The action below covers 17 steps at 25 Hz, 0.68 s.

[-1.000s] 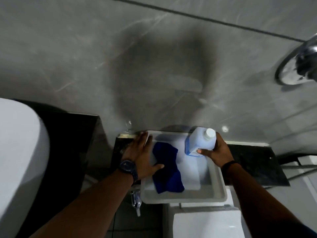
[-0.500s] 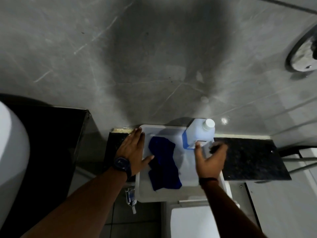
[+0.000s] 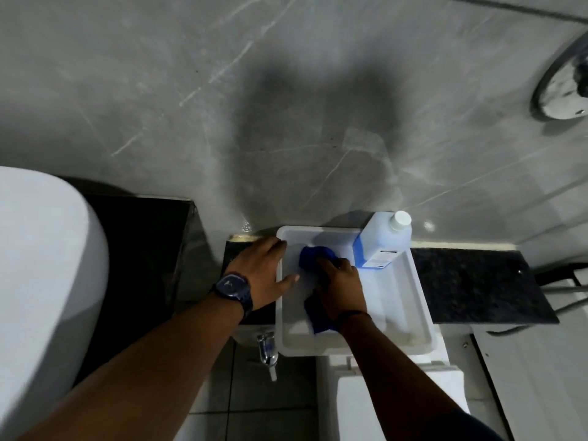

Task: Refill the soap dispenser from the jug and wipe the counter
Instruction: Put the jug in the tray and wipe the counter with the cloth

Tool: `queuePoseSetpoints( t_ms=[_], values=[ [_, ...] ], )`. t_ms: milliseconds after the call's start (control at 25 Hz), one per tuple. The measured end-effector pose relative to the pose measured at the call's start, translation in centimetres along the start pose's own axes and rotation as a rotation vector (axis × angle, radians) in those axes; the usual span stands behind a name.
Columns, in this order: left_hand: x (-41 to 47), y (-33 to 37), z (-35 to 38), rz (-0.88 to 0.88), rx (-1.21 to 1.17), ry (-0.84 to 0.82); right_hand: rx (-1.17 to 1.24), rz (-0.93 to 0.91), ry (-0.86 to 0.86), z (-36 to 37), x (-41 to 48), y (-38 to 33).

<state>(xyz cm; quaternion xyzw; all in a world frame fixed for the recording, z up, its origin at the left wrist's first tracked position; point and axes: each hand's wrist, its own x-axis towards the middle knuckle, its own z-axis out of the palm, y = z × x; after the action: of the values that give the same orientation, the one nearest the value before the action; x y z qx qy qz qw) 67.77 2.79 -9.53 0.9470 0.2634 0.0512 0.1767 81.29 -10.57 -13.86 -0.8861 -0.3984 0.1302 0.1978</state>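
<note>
- White basin (image 3: pixel 41 281) at far left, well apart from the rest.
- Left hand (image 3: pixel 264 275) lies flat on the left rim of the white tray (image 3: pixel 423 313), fingers straight, holding nothing.
- Blue cloth (image 3: pixel 315 259) is in the tray's left half, under the right hand (image 3: pixel 342 288). Fingers curl over it; looks like a grip, partly hidden.
- Jug (image 3: pixel 381 246) stands upright in the tray's far right corner, white cap on, no hand on it.
- Dark counter (image 3: pixel 477 284) extends right of the tray.
</note>
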Motion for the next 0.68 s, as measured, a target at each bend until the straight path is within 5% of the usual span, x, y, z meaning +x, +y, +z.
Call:
queuePoseSetpoints(
  t_ms=[400, 680],
  values=[
    [-18.8, 3.2, -15.6, 0.142, -0.165, 0.185, 0.349, -0.014, 0.464, -9.7, -17.4, -14.6],
    [-39.9, -3.6, -21.2, 0.254, -0.144, 0.196, 0.453, 0.111, 0.382, -2.4, -34.2, -28.6]
  ],
)
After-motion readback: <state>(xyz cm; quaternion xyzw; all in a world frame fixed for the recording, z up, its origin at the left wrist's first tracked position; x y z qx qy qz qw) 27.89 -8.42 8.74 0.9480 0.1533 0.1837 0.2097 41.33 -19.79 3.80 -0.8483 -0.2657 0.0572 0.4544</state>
